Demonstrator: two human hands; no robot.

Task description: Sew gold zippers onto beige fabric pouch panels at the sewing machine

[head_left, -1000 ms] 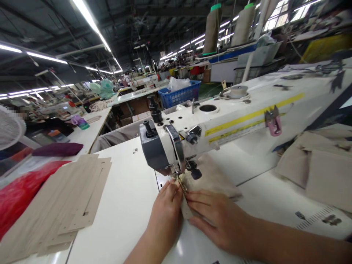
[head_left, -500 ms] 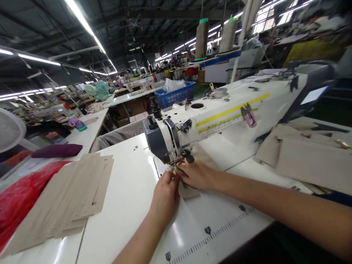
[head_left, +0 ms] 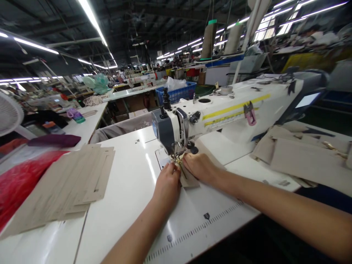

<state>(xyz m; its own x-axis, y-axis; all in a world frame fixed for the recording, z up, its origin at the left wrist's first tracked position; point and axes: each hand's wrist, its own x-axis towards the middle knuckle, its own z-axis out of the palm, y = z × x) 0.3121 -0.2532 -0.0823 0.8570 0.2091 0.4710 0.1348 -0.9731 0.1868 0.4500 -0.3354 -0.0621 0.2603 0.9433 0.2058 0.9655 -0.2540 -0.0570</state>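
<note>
A beige fabric piece [head_left: 189,182] lies under the presser foot of a white and dark grey sewing machine [head_left: 228,104], with a small brass-coloured metal part [head_left: 179,161] on it near the needle. On the near left side, my left hand [head_left: 168,180] has its fingertips pinched at the fabric's edge by the foot. My right hand [head_left: 200,167] is curled on the fabric to the right of the foot, its fingers closed against it. Both hands partly cover the fabric, and exactly what each fingertip grips is hidden.
Stacked flat beige pieces [head_left: 71,183] lie on the left, beside a red plastic bag [head_left: 19,187]. More beige pieces [head_left: 305,157] with metal clasps lie at right. Pink-handled thread snips [head_left: 249,114] sit on the machine arm. A blue basket [head_left: 176,93] stands behind.
The view has shifted slightly. My right hand has drawn a little away from the needle, showing more of the brass-coloured part. My left hand stays at the fabric's edge.
</note>
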